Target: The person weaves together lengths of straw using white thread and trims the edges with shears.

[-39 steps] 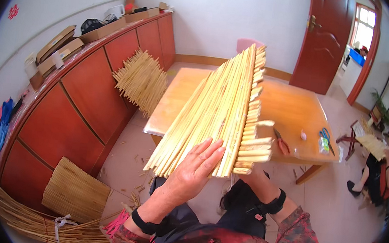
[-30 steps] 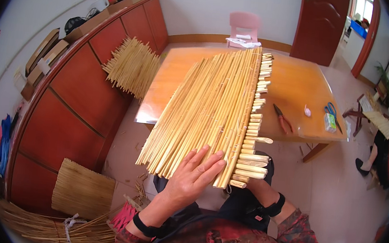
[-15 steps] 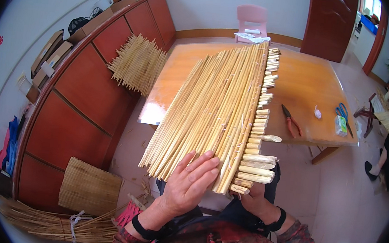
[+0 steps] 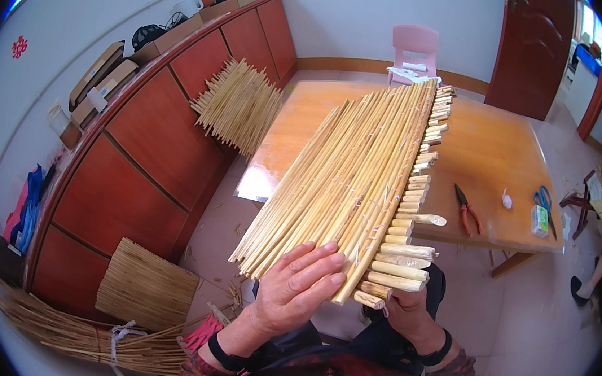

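Head view: the reed mat (image 4: 360, 179) is held up over the lap, its long axis running away from the person toward the table (image 4: 493, 148). The left hand (image 4: 299, 286) lies flat on its near end, fingers spread. The right hand (image 4: 405, 310) grips beneath, at the stubby crosswise ends (mostly hidden, so its closure I cannot tell). Pliers (image 4: 467, 210) lie well apart.

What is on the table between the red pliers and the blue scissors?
A small white lump lies on the wooden table between the red pliers and the blue scissors, seen from the head camera.
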A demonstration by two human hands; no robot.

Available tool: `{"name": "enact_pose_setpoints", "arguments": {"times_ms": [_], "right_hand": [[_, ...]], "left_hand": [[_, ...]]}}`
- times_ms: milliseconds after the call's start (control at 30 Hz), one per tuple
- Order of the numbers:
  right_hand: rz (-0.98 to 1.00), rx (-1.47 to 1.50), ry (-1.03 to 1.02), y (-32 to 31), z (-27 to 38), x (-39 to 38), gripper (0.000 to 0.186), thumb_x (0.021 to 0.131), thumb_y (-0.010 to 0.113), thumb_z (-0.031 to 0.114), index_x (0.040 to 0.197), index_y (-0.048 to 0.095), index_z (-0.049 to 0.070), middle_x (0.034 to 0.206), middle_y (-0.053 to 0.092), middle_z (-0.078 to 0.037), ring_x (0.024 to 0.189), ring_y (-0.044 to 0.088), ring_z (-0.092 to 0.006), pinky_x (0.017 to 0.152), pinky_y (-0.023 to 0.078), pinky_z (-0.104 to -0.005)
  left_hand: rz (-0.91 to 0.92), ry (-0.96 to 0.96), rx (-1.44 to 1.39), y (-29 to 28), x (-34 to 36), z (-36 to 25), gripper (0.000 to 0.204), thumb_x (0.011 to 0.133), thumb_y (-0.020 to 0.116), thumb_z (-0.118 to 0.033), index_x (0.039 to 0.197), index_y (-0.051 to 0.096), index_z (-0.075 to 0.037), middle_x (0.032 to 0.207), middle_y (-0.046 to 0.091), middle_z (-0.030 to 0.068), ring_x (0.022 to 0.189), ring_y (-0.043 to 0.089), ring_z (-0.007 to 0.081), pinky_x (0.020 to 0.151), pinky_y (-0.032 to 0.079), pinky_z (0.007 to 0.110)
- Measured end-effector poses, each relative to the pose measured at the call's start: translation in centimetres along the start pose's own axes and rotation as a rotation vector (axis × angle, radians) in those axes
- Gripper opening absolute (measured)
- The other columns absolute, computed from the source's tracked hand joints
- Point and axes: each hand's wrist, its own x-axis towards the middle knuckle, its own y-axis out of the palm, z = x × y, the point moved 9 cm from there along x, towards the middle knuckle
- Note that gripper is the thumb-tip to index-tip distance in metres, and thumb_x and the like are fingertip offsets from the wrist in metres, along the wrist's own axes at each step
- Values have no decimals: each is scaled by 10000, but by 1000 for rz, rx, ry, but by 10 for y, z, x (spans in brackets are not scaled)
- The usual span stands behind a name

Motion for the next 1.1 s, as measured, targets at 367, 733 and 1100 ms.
{"name": "enact_pose_setpoints", "arguments": {"times_ms": [367,733,1100], "right_hand": [[-60,-153,-50,-2,-18,3,312,729,664,35,1039,627,26,1070,611,-123,953,601,-271,826,482,-339],[-128,91,-51,-17,2,7,56,791,552,-23,821,593,-1,1025,589,-181,990,579,-285,881,443,-364],[-198,262,-170,-7,23,10,71,823,506,12,788,567,7,878,576,-151,793,536,-263,749,438,-345]], "left_hand": [[2,-39,-1,3,-4,5,302,756,639,-9,1048,570,-30,1092,614,118,1054,589,281,918,449,396],[-101,-183,27,-18,10,23,375,696,641,75,1048,522,23,1077,600,209,990,605,312,856,480,354],[-74,-79,56,-18,12,0,438,673,654,40,1096,549,0,1079,591,185,951,614,317,818,495,390]]}}
